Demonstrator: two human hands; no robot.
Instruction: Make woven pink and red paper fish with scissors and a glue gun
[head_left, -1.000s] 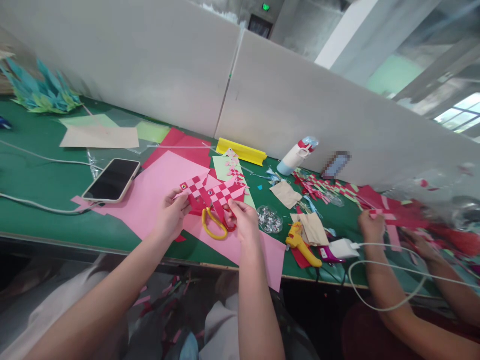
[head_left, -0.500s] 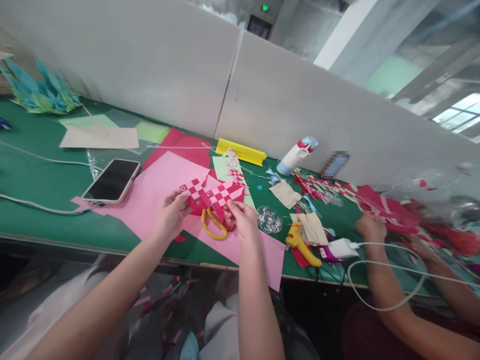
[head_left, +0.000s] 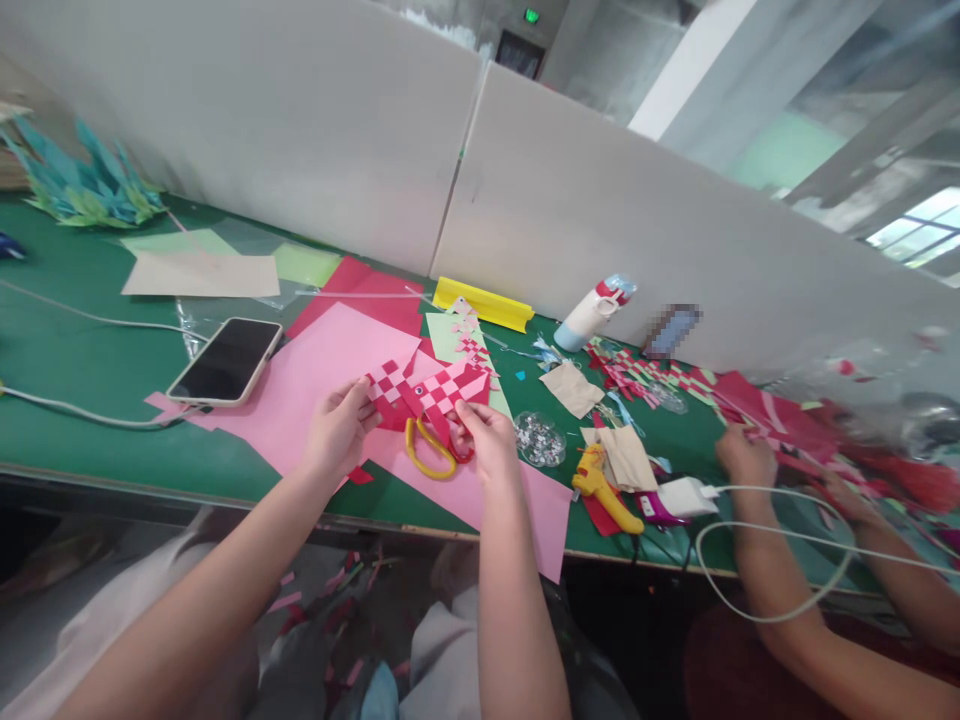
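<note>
My left hand pinches the left end of a red and pink woven paper fish, its thumb over the head end. Beside it, a second woven paper fish with a small round eye is gripped at its lower edge by my right hand. The two fish touch or overlap in the middle. Beneath them lie scissors with yellow handles, their blades hidden. A large pink paper sheet spreads under both hands, and a small red scrap lies near my left wrist.
A phone lies at left. To the right are a dish of small eyes, a yellow glue gun, a white charger with a looping cable, and a bottle. A co-worker's hands handle red paper at far right.
My left thumb has shifted onto the left fish's head, and its eye is now covered. My right hand keeps its grip almost unmoved.
</note>
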